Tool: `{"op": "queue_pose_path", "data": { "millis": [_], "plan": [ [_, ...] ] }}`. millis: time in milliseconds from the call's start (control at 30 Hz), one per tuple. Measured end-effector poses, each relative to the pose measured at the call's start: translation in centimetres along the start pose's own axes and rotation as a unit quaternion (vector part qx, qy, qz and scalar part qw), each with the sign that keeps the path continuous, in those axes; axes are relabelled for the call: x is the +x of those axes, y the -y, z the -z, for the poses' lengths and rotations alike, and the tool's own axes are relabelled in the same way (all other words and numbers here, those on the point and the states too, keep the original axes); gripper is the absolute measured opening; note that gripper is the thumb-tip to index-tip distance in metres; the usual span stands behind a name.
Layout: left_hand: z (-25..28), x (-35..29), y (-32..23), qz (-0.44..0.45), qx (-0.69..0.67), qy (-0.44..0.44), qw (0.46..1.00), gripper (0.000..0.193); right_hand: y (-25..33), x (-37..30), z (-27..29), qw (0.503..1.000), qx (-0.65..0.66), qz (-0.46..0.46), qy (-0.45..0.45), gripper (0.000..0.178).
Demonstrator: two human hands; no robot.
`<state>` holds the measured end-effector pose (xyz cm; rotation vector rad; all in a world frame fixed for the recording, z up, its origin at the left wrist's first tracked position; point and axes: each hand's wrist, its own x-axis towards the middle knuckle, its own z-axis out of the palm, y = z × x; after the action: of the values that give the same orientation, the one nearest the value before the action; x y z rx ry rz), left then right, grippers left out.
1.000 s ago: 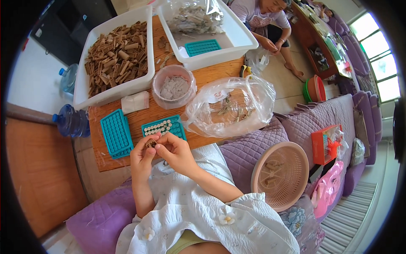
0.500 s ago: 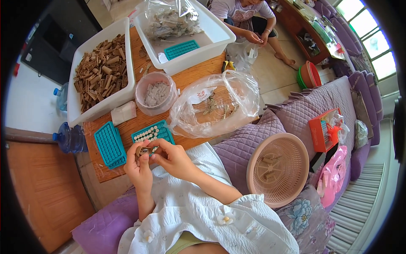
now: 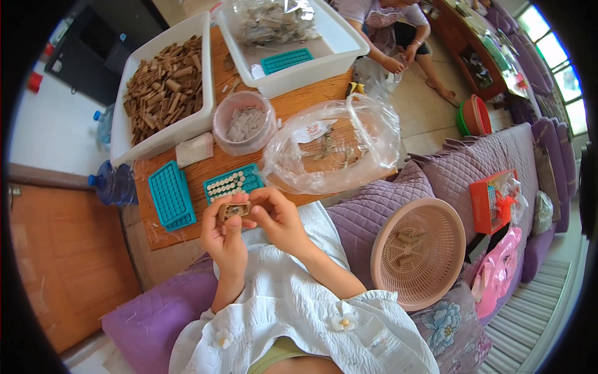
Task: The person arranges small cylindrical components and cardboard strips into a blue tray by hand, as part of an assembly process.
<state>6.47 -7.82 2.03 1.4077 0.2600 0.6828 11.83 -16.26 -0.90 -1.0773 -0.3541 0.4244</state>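
Note:
My left hand (image 3: 224,243) is closed on a small brown, bark-like curled piece (image 3: 235,210), its hollow side turned up with something dark inside. My right hand (image 3: 279,223) has its fingers bent together at the piece's right edge, apparently gripping it too; its fingertips are partly hidden. Just beyond the hands lies a teal tray (image 3: 252,176), partly filled with rows of small whitish round pieces (image 3: 225,185). To its left are stacked teal trays (image 3: 171,196) with many small cells.
Beyond stand a white tub (image 3: 207,81) of brown curled pieces (image 3: 165,90), a round tub (image 3: 224,140) of greyish flakes, a clear plastic bag (image 3: 289,168) and another white tub (image 3: 339,59). A beige basket (image 3: 451,234) sits on the sofa at right. Another person's hands (image 3: 402,59) work far off.
The view has shifted, so the table appears farther left before and farther right now. My hands hold the brown piece with its hollow turned more into view.

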Motion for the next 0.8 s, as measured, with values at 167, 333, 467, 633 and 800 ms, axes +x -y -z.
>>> {"op": "queue_pose_path", "data": {
  "millis": [167, 333, 467, 633, 800],
  "plan": [
    [0.0, 0.3, 0.2, 0.066, -0.113, -0.019, 0.991, 0.035, 0.3, -0.4, 0.3, 1.0, -0.003, -0.025, 0.001, 0.014],
    [0.5, 0.8, 0.3, 0.155, -0.258, -0.033, 0.953, 0.029, 0.0, -0.2, 0.0, 1.0, -0.006, -0.027, -0.015, 0.016],
    [0.6, 0.9, 0.5, 0.198, -0.303, -0.07, 0.929, 0.028, 0.0, 0.3, -0.3, 0.999, -0.017, -0.041, -0.026, 0.017],
    [1.4, 0.9, 0.8, 0.115, -0.108, -0.053, 0.986, 0.033, 0.8, 0.4, -0.5, 0.987, -0.151, -0.006, -0.052, 0.017],
    [1.6, 1.0, 0.5, 0.096, -0.091, -0.054, 0.99, 0.034, 1.6, 0.9, -0.9, 0.961, -0.271, 0.059, 0.0, 0.018]
  ]
}}
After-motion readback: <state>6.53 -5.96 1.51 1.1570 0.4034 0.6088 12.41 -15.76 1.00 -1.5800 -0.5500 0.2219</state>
